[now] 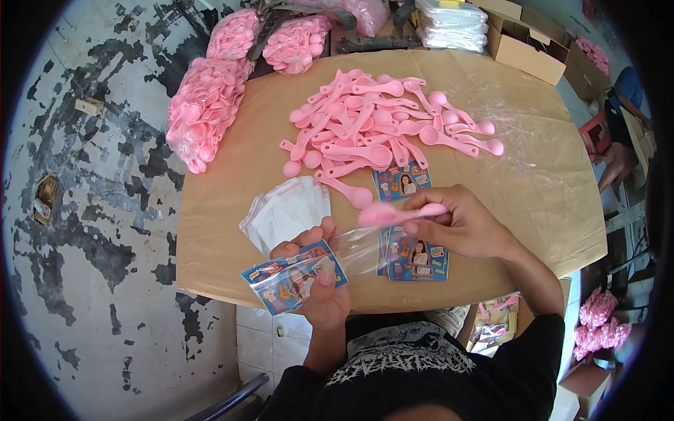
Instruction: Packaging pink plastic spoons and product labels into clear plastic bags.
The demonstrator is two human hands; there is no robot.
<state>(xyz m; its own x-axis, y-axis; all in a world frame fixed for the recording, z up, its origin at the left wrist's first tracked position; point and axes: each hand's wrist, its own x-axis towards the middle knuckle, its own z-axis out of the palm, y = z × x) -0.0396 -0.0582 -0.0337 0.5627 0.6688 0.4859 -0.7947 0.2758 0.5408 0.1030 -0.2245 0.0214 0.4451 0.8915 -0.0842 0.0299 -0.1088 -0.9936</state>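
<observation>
My left hand [327,303] grips a clear plastic bag [359,254] with a blue printed card [272,286] in its lower end, thumb pressed over the card. The bag's open end points right, toward my right hand [465,223]. Between the thumb and fingers of that hand is a pink measuring spoon [379,215], held level just above the bag's mouth; whether it is one spoon or two together I cannot tell. Under it lies a stack of blue printed cards [420,271], partly hidden by my hand. Flat clear bags [284,210] lie beyond my left hand.
Loose pink spoons [365,126] are heaped on the brown-covered table [225,238]. Filled bags of spoons [207,112] lie at the far left. White plastic packs [453,28] and a cardboard box [526,52] stand at the back. Another person's limb [618,165] shows at right.
</observation>
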